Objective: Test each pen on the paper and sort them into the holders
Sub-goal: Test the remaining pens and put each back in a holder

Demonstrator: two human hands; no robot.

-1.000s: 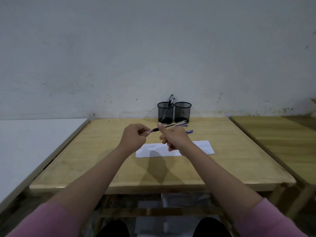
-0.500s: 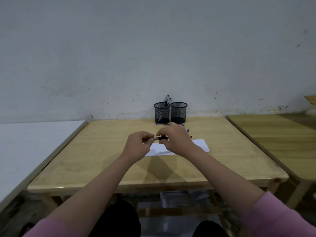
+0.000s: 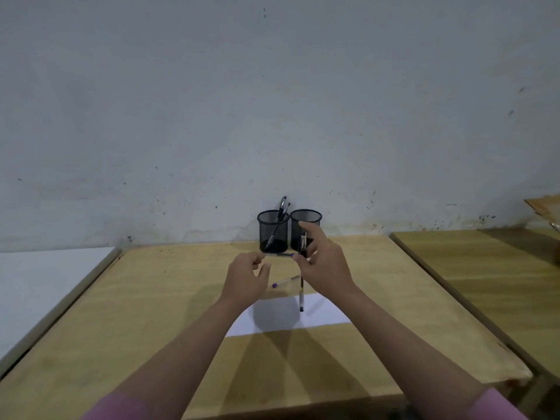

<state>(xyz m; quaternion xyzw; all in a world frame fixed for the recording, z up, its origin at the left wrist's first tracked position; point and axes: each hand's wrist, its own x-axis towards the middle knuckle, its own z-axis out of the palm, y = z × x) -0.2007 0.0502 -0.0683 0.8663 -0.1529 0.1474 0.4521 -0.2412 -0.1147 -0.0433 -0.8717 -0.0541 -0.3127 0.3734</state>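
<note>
The right hand [image 3: 325,268] is gripping a pen [image 3: 301,283] that is hanging nearly upright, its lower end pointing down at the paper [image 3: 327,313] on the table [image 3: 151,298]. The left hand [image 3: 247,281] is hovering beside it with fingers loosely curled; whether it is holding a small cap cannot be told. Two more pens are lying on the table: a clear one with a purple tip [image 3: 285,281] between the hands, and another [image 3: 280,254] just in front of the holders. The left holder [image 3: 273,231] is already keeping two pens [image 3: 280,218]; the right holder [image 3: 306,222] is looking empty.

The grip looks light, near the pen's upper part, so the pen could be slipping or swinging as it meets the paper. The unweighted sheet could also be sliding under the stroke. A reach to the holders could be knocking the loose pens.

No brand, label or writing is readable here.
</note>
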